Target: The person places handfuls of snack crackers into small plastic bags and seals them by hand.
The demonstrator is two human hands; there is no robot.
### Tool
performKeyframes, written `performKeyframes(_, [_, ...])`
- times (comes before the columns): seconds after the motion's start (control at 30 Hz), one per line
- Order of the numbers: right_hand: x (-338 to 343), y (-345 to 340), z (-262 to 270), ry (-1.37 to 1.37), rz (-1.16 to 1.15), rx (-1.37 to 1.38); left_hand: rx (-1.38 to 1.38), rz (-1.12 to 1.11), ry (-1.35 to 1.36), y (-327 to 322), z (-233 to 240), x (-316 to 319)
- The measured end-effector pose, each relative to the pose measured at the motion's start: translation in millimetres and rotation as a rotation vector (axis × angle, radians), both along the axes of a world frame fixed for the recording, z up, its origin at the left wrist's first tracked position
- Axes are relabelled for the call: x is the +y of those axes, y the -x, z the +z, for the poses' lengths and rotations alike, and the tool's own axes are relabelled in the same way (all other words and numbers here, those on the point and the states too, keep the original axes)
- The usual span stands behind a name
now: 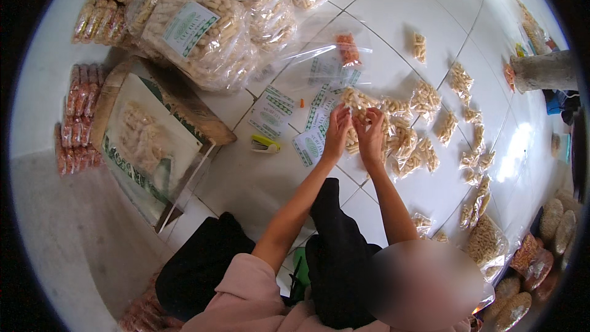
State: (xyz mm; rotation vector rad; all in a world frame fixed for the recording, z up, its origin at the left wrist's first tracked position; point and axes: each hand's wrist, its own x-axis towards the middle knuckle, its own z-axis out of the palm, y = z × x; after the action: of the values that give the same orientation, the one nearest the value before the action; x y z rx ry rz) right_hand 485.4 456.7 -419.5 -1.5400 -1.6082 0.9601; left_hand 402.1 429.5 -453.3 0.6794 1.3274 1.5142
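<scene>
My left hand and my right hand are close together over a pile of small clear bags of pale stick snacks. The fingers of both pinch one such small bag; its lower part is partly hidden by my hands. Printed paper labels with green patterned borders lie left of my hands, some under a large clear plastic bag. On that bag rests a small packet of orange snacks. A lime-green stapler lies on the tiles below the labels.
Big filled snack bags are stacked at upper left, beside a wooden box holding a bag. Reddish packets stand against the wall. More small bags trail down the right. At the far right is part of another person.
</scene>
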Motion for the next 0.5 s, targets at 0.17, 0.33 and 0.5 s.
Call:
performKeyframes(0.17, [14.7,11.5,19.7,-0.338,0.354,-0.008,-0.306,-0.069,0.062,33.9,6.0,28.9])
performKeyframes(0.33, [5.3,-12.0,-1.4,0.025,0.081,0.027,-0.233,0.107,0.214,71.7,0.5,14.3])
performKeyframes(0.5, [-37.2,1.6,-38.4,-0.148,0.262,-0.508,-0.258,0.167,0.233,81.2,-20.4,-13.2])
